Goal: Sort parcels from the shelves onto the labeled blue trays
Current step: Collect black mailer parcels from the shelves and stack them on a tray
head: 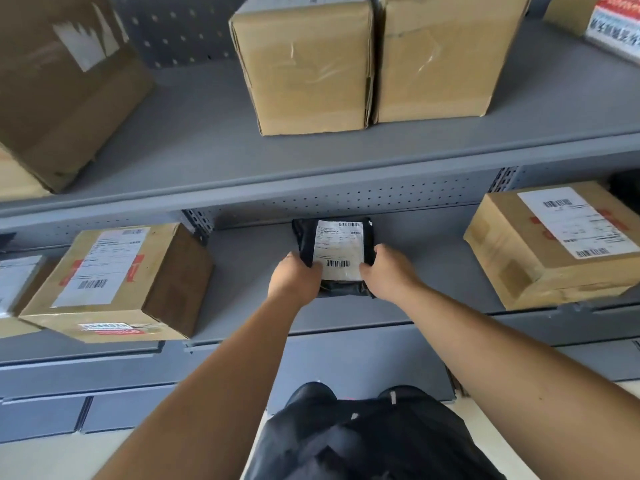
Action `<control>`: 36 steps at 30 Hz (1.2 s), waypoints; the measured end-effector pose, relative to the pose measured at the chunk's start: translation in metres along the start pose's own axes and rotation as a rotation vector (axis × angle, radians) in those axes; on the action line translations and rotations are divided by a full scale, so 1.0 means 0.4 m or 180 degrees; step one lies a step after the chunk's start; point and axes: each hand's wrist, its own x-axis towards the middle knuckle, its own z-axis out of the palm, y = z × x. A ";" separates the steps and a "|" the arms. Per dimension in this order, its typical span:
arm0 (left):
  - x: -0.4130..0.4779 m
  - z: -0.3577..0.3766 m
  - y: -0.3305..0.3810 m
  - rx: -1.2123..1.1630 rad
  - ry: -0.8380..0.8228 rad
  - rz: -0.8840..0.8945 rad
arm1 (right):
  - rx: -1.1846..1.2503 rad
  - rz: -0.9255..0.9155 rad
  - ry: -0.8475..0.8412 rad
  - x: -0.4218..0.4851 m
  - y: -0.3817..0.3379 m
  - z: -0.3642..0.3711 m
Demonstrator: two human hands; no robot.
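Note:
A small black poly-bag parcel [337,242] with a white shipping label lies on the lower grey shelf [249,289], at its middle. My left hand [296,278] grips the parcel's near left corner, fingers curled over its edge. My right hand [388,271] holds the near right side, thumb on the label. Both arms reach forward from below. No blue tray is in view.
A labelled cardboard box [114,282] sits left of the parcel and another [554,244] to the right. On the upper shelf stand two tall brown boxes [304,67] [443,60] and a tilted box [59,91] at the left. My dark trousers and shoes [360,438] show below.

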 end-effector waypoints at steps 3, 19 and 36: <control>0.006 0.005 0.009 -0.0094 -0.0030 -0.0030 | 0.0351 0.0140 -0.0061 0.015 0.004 0.005; -0.069 -0.019 0.018 -0.0915 -0.0056 -0.0366 | 0.1307 0.0358 -0.0101 -0.049 -0.022 -0.020; -0.267 -0.147 0.045 -0.0858 -0.0098 -0.0624 | 0.1330 0.0562 -0.0320 -0.248 -0.098 -0.120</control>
